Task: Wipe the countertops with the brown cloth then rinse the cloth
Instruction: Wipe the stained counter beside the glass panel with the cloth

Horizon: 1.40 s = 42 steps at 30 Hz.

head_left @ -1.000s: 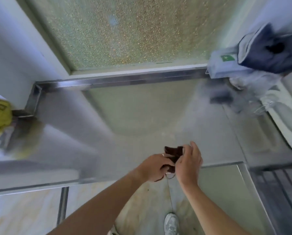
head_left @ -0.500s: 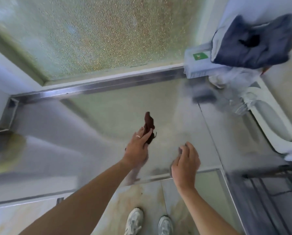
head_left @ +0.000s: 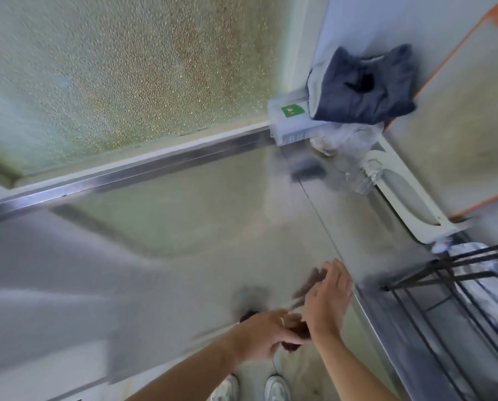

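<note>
Since half second ago, left hand (head_left: 259, 334) pulled brown cloth (head_left: 295, 338) back to countertop (head_left: 184, 227) front edge; right hand (head_left: 327, 299) joined it. Cloth bunched between both hands, left fingers curled on it, right fingers half-spread, grip blurred. Bare steel lies ahead, leftward; left hand nearer.

Both hands meet low in view: left (head_left: 263, 332) seemingly curled, right (head_left: 327, 299) with fingers spread, blurred.

The brown cloth (head_left: 295, 334), dark and bunched, sits blurred above the steel countertop's (head_left: 184, 227) front edge.
</note>
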Motion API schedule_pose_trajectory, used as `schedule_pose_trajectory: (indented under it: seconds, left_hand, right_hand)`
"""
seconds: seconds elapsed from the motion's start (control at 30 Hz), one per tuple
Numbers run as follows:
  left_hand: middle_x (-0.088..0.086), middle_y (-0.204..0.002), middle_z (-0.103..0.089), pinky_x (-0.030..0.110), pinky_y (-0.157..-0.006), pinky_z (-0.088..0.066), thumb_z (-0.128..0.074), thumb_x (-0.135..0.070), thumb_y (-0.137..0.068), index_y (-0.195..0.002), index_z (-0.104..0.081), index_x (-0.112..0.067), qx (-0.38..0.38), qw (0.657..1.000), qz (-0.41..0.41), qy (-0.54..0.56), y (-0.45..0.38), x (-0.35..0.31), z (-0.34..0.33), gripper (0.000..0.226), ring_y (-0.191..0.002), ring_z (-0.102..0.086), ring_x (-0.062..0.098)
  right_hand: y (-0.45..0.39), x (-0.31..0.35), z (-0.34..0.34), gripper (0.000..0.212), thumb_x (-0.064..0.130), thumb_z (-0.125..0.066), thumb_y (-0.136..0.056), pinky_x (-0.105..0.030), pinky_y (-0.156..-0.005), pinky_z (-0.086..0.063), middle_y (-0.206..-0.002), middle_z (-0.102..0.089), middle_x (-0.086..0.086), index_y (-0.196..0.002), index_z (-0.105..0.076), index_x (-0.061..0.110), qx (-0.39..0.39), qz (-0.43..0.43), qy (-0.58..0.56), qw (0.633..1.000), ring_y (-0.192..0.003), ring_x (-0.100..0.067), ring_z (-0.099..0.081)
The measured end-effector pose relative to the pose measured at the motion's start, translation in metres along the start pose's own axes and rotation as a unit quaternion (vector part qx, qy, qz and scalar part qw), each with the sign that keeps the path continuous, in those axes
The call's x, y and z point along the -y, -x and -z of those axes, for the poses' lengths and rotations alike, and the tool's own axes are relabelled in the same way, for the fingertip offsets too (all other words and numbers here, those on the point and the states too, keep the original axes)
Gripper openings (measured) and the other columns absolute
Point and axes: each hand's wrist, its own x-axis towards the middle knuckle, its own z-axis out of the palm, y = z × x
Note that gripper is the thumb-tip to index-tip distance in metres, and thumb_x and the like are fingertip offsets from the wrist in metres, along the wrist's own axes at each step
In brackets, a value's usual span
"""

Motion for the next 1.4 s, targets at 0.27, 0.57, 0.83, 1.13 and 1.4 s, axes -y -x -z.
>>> schedule_pose_trajectory:
  seconds: [0.27,0.57,0.83,1.13,1.4]
  left_hand:
    - [-0.004,-0.137,-0.059,0.017,-0.106,-0.037,-0.050,-0.014,-0.090,-0.139,-0.053,-0.038,-0.367,0.887,0.278,0.041,0.019,0.080,0.103,0.054,-0.122,-0.058,0.015]
    - [0.013,-0.165,-0.007,0.051,-0.122,0.002,-0.017,-0.053,-0.097,-0.158,-0.011,-0.016,-0.219,0.876,0.376,-0.210,-0.049,0.135,0.112,0.072,-0.153,0.004,0.025]
    - [0.005,-0.164,-0.016,0.054,-0.121,0.006,-0.036,-0.039,-0.102,-0.157,-0.018,-0.023,-0.153,0.920,0.266,-0.244,-0.159,0.121,0.120,0.060,-0.153,0.001,0.021]
    - [0.006,-0.156,-0.037,0.049,-0.123,-0.001,-0.043,-0.038,-0.099,-0.147,-0.043,-0.022,-0.171,0.921,0.206,-0.284,-0.214,0.111,0.119,0.050,-0.149,-0.022,0.022]
    - [0.002,-0.148,-0.050,0.048,-0.124,-0.002,-0.047,-0.032,-0.097,-0.134,-0.058,-0.027,-0.140,0.950,0.117,-0.254,-0.204,0.089,0.095,0.039,-0.146,-0.031,0.018]
  right_hand:
    - [-0.037,0.015,-0.037,0.036,0.013,-0.038,-0.093,-0.049,-0.104,-0.042,-0.134,-0.055,-0.019,-0.119,-0.058,-0.001,0.002,0.051,0.025,0.998,-0.125,-0.039,-0.051]
    - [-0.039,0.019,-0.050,0.045,0.025,-0.027,-0.098,-0.048,-0.103,-0.040,-0.145,-0.049,-0.015,-0.129,-0.054,0.007,0.069,0.051,0.159,0.984,-0.135,-0.035,-0.045]
    - [-0.042,0.019,-0.051,0.043,0.024,-0.038,-0.094,-0.048,-0.105,-0.040,-0.149,-0.046,-0.015,-0.131,-0.053,0.008,0.113,0.043,0.178,0.977,-0.138,-0.034,-0.042]
    - [-0.043,0.017,-0.052,0.042,0.023,-0.044,-0.092,-0.050,-0.108,-0.040,-0.150,-0.045,-0.015,-0.130,-0.053,0.008,0.121,0.048,0.147,0.980,-0.140,-0.035,-0.041]
    - [-0.044,0.021,-0.049,0.046,0.025,-0.036,-0.092,-0.050,-0.109,-0.040,-0.147,-0.050,-0.017,-0.129,-0.055,0.006,0.120,0.033,0.107,0.986,-0.138,-0.036,-0.044]
